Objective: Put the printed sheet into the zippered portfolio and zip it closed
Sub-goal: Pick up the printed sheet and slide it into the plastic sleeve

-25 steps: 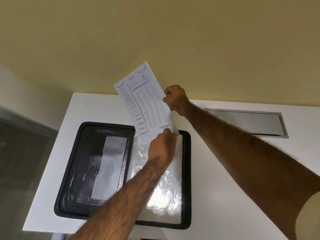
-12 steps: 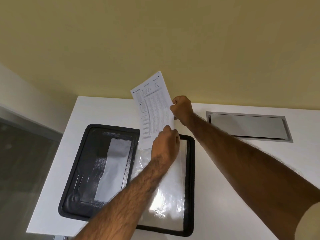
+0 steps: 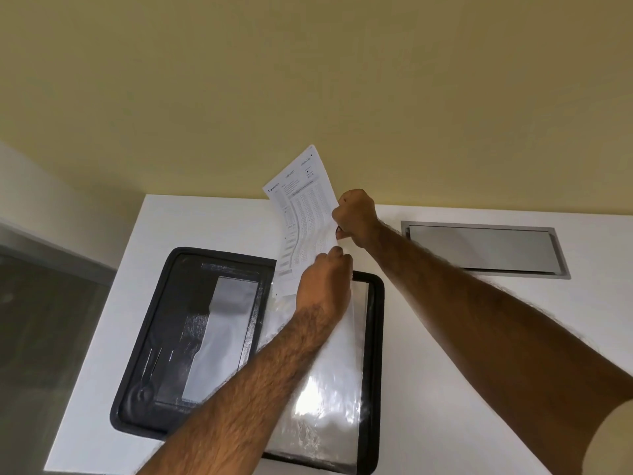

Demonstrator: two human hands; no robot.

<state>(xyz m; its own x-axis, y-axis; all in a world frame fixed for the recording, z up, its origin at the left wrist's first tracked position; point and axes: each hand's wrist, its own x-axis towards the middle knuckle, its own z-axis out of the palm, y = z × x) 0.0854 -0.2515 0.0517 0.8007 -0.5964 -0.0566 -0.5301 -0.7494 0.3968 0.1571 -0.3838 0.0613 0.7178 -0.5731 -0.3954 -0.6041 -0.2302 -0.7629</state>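
The black zippered portfolio [image 3: 147, 351] lies open flat on the white table [image 3: 445, 389]. Its left half shows a dark pocket with a grey panel. Its right half holds a clear plastic sleeve [image 3: 322, 399]. The printed sheet [image 3: 301, 217] stands nearly upright and bowed over the sleeve's top edge, its lower end at or just inside the sleeve mouth. My left hand [image 3: 323, 286] pinches the sheet's lower right part together with the sleeve top. My right hand [image 3: 356, 216] grips the sheet's right edge higher up.
A grey metal hatch [image 3: 479, 248] is set flush into the table at the right rear. A yellow wall rises behind the table. The table's left edge drops off to a dark glass surface [image 3: 41, 337].
The sheet has come lower and more upright, its bottom edge now down at the sleeve's top. Both hands moved down with it, and it bows more.
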